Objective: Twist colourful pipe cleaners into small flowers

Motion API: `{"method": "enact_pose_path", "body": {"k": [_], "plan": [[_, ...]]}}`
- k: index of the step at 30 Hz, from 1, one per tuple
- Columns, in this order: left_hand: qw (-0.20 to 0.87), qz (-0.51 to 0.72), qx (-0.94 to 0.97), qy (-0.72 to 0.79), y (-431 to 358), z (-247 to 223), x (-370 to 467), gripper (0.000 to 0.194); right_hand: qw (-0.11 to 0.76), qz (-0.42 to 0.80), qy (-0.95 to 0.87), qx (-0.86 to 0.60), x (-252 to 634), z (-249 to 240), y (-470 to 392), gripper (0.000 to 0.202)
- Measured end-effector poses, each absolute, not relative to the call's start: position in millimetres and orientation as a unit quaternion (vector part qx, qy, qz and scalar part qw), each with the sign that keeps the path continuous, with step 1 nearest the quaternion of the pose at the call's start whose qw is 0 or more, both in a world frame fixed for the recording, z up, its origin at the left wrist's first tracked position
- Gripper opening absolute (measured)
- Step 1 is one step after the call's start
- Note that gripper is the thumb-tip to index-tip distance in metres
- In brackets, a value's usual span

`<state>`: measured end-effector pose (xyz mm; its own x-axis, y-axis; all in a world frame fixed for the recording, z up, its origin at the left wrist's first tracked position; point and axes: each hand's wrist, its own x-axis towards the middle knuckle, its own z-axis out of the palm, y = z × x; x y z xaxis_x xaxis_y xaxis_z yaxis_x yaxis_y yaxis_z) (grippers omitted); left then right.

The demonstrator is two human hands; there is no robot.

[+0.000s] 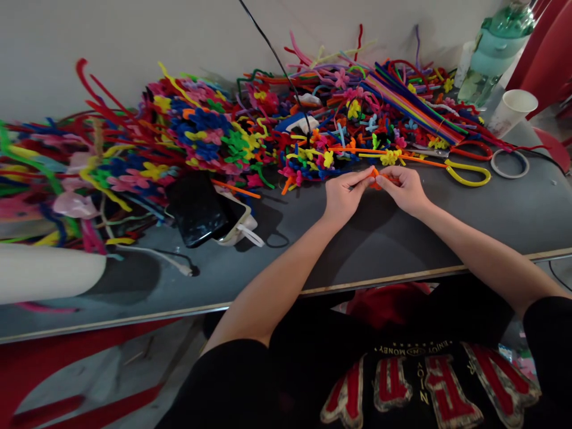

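Between my two hands, above the grey table, is a small orange pipe-cleaner piece [375, 178]. My left hand [347, 195] pinches its left side with thumb and fingertips. My right hand [404, 187] pinches the right side, its fingers curled and nearly touching those of the left. The fingers partly cover the piece, so its exact shape is hard to tell. Just behind the hands lie a yellow pipe-cleaner flower [391, 157] and a long orange pipe cleaner [420, 160]. Scissors with a red and a yellow handle [469, 174] rest to the right of my right hand.
A colourful heap of pipe cleaners and flowers [210, 134] runs along the wall. Phones [196, 211] and a cable [165, 256] lie left. At right are a grey tape ring [510, 174], a paper cup [513, 110] and a green bottle [494, 53]. The table edge [379, 281] is near me.
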<state>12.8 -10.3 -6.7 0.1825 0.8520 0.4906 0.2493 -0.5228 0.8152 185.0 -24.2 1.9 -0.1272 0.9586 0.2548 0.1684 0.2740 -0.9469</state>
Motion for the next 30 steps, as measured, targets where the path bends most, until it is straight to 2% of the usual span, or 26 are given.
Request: {"method": "enact_pose_path", "body": {"k": [17,20,24,30], "plan": [[0.187,0.531,0.742,0.364,-14,-4,11,0.017,0.525,0.400,-0.612,-0.435,179,-6,-25,0.046],[0.244,0.538,0.699,0.403,-16,-3,15,0.020,0.524,0.376,-0.623,-0.443,182,-4,-24,0.047],[0.334,0.518,0.663,0.425,-11,-3,15,0.024,0.482,0.340,-0.674,-0.445,188,1,-22,0.042],[0.360,0.516,0.661,0.410,-1,-3,9,0.024,0.439,0.296,-0.704,-0.474,193,4,-21,0.028]]}}
